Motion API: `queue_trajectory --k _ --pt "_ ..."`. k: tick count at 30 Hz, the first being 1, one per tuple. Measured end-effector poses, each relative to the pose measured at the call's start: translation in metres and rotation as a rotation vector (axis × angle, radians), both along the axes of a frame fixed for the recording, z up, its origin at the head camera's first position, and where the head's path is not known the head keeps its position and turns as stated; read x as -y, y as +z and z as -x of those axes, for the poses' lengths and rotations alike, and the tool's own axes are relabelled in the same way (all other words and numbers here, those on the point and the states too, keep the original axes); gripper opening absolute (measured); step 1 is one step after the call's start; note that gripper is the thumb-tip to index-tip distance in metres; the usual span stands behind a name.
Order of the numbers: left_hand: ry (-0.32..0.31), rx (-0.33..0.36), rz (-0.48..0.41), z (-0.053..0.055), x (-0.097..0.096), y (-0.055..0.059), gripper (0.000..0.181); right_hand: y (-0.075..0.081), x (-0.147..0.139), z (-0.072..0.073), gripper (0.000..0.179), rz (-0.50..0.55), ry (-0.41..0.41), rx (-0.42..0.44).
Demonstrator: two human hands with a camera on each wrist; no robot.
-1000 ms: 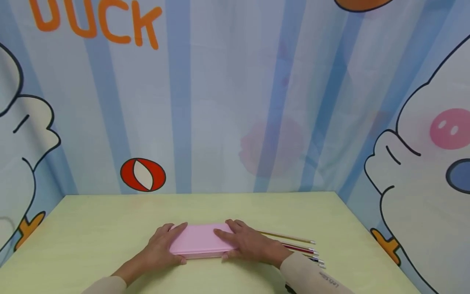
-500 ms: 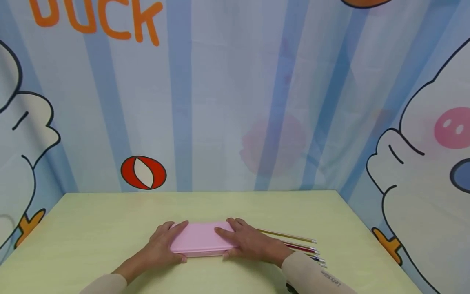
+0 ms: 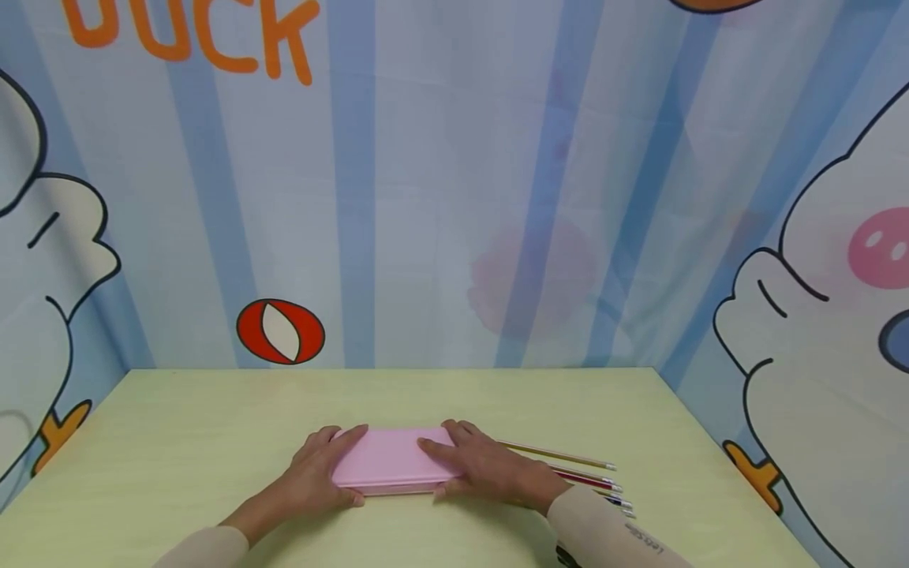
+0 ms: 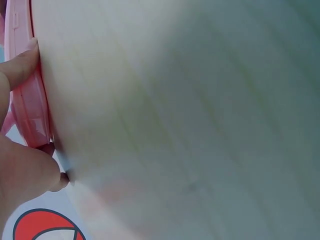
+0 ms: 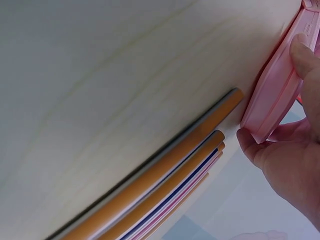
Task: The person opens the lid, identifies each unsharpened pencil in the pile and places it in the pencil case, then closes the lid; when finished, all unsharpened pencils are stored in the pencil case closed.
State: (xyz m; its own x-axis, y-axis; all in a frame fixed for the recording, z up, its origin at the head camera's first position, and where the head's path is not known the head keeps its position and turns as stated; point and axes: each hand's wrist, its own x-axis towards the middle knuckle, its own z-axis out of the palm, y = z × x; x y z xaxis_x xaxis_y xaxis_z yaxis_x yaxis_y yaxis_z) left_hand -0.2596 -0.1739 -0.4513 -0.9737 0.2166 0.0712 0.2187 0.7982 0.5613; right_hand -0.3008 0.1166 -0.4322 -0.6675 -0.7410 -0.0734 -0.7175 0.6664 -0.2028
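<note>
A closed pink pencil case lies flat on the pale yellow table, its lid facing up. Gripping its left end is my left hand, with the thumb along the near side and fingers on the far side. My right hand holds the opposite end the same way, index finger lying over the lid. In the left wrist view, the thumb presses on the side of the case. The right wrist view shows thumb and fingers around the other end of the case. What is inside it is hidden.
Several pencils lie on the table right of the case, partly covered by the right hand and forearm. Their ends sit close to the case in the right wrist view. A printed curtain hangs behind the table.
Both hands keep their hold on the pencil case, which stays in place on the table. The head view has shifted very slightly.
</note>
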Motion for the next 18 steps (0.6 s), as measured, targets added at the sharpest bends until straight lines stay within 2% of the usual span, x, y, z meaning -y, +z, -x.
queue_trajectory --k 11,18 --pt "0.022 0.037 -0.02 -0.0024 -0.0009 -0.0006 0.092 0.0036 0.0009 0.0012 0.074 -0.017 0.035 -0.013" --pt "0.004 0.01 -0.023 -0.0031 -0.0006 -0.0002 0.092 0.0049 0.0012 0.0011 0.074 -0.033 0.033 -0.01"
